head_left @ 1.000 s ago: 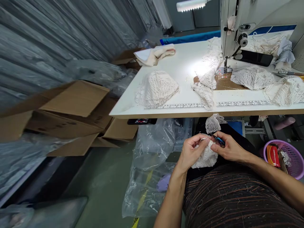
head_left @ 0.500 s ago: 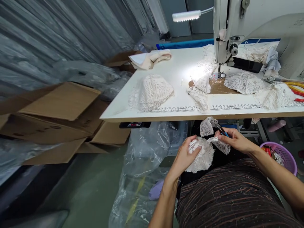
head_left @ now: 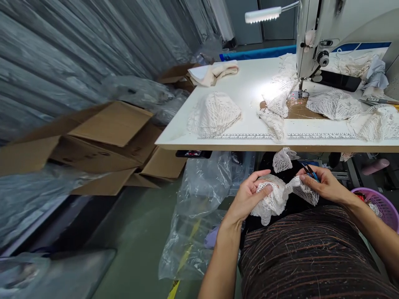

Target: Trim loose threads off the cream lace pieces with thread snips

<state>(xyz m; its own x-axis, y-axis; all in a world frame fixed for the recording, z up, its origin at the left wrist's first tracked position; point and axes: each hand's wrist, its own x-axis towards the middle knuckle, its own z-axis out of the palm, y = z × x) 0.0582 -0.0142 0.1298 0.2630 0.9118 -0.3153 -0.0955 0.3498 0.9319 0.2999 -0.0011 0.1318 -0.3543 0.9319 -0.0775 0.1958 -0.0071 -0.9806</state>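
My left hand is closed on a bunched piece of white lace, thumb on top, just below the table edge. My right hand pinches another part of the lace, which stretches between both hands. Small thread snips with dark blades and blue handles also sit in my right hand, blades pointing up and left. A further lace strip hangs from the table edge above my hands. On the table, more lace runs beside the needle of the sewing machine.
A stack of lace pieces and folded cream fabric lie on the left of the white table. An open cardboard box stands left on the floor. Clear plastic hangs below, and a purple basket stands right.
The whole view has shifted, so the table and machine appear further right. The lace in my left hand is bunched differently, and my right hand still holds the lace and snips.
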